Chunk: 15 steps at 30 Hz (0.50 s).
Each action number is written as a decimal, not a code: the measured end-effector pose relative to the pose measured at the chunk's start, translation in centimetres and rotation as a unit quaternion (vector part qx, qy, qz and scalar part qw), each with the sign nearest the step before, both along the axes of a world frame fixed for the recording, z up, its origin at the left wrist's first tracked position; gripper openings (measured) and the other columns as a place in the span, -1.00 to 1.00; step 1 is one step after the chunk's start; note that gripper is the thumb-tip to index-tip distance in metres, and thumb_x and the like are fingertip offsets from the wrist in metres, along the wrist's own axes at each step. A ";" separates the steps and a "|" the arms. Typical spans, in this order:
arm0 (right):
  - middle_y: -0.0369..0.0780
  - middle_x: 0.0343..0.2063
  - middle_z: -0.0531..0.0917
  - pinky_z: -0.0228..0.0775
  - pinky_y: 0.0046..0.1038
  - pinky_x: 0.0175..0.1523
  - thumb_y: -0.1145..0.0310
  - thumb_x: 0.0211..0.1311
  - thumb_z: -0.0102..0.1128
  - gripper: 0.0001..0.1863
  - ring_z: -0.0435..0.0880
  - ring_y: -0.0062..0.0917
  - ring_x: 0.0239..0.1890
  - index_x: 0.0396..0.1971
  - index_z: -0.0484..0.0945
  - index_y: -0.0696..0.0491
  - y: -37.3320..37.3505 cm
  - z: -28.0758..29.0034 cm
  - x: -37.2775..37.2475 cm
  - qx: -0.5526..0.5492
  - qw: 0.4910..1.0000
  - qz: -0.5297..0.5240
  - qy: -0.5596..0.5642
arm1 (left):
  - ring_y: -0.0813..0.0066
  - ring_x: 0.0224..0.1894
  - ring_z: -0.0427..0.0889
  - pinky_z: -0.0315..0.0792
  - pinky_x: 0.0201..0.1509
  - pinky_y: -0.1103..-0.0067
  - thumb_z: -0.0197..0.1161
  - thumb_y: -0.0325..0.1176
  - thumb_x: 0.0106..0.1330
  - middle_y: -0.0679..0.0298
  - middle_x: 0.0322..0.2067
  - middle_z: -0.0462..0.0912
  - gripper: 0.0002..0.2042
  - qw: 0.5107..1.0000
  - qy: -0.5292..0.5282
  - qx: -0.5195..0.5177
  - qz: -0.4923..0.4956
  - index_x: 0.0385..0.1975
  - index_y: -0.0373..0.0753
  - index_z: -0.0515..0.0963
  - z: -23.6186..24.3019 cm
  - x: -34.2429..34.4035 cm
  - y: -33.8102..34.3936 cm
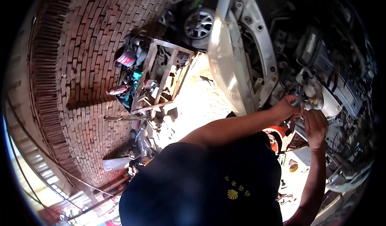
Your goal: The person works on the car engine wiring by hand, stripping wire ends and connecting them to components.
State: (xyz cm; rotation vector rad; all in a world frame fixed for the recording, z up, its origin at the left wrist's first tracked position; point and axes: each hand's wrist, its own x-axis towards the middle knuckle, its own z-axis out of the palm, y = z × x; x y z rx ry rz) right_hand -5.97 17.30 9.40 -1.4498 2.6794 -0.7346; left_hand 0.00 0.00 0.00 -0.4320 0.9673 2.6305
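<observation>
My left hand (pixel 285 107) is closed around a dark grey part or tool (pixel 296 100) at the engine bay of a car (pixel 337 89). Just to its right and a little lower, my right hand (pixel 315 126) has its fingers curled close to that part; what they hold is hidden. A pale translucent plastic tank (pixel 329 104) and a metal pipe fitting (pixel 305 74) sit beside and above my hands. The car's pale metal edge (pixel 268 65) runs up from near my left hand, with a translucent panel (pixel 223 65) along it.
A wheel (pixel 198 25) stands at the top. Left of it are a wooden frame (pixel 157 65) with mixed items, a dark bucket (pixel 124 55) and a brick wall (pixel 86 33). An orange container (pixel 275 139) is below my hands, partly hidden by my body.
</observation>
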 end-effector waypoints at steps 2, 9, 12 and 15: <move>-0.12 -0.36 0.60 0.46 -0.18 -0.20 0.56 0.30 0.22 -0.97 0.61 -0.18 -0.31 -0.31 0.60 0.12 1.1 0.7 -1.2 0.030 0.999 0.004 0.025 | 0.57 -0.36 0.68 0.52 -0.25 0.61 0.36 -0.59 0.27 0.31 -0.40 0.69 -0.84 0.999 0.020 0.029 0.022 -0.20 -0.26 0.60 -1.9 -0.9 3.2; -0.15 -0.42 0.58 0.43 -0.22 -0.22 0.47 0.42 0.18 -0.94 0.61 -0.29 -0.39 -0.29 0.57 0.12 0.2 -6.2 0.9 -0.048 0.952 -0.178 -0.245 | 0.57 -0.27 0.68 0.55 -0.15 0.57 0.45 -0.51 0.24 0.32 -0.32 0.69 -0.79 0.989 -0.060 -0.135 0.024 -0.18 -0.24 0.60 -1.1 0.4 0.2; -0.36 -0.49 0.52 0.32 -0.50 -0.35 0.39 0.50 0.10 -0.89 0.49 -0.66 -0.48 -0.22 0.60 0.04 -0.1 -7.0 0.9 -0.175 0.672 -0.338 -0.635 | 0.54 -0.20 0.67 0.54 -0.04 0.52 0.46 -0.43 0.23 0.28 -0.28 0.69 -0.77 0.966 -0.004 -0.258 0.022 -0.15 -0.26 0.61 -0.3 0.9 -0.6; -0.43 -0.45 0.52 0.25 -0.66 -0.37 0.35 0.52 0.10 -0.82 0.43 -0.82 -0.45 -0.01 0.60 -0.02 0.4 -7.6 0.9 -0.208 0.534 -0.334 -0.748 | 0.51 -0.12 0.66 0.54 0.01 0.48 0.46 -0.42 0.23 0.24 -0.21 0.69 -0.72 0.951 -0.031 -0.308 0.012 -0.09 -0.27 0.62 -0.3 1.1 -0.4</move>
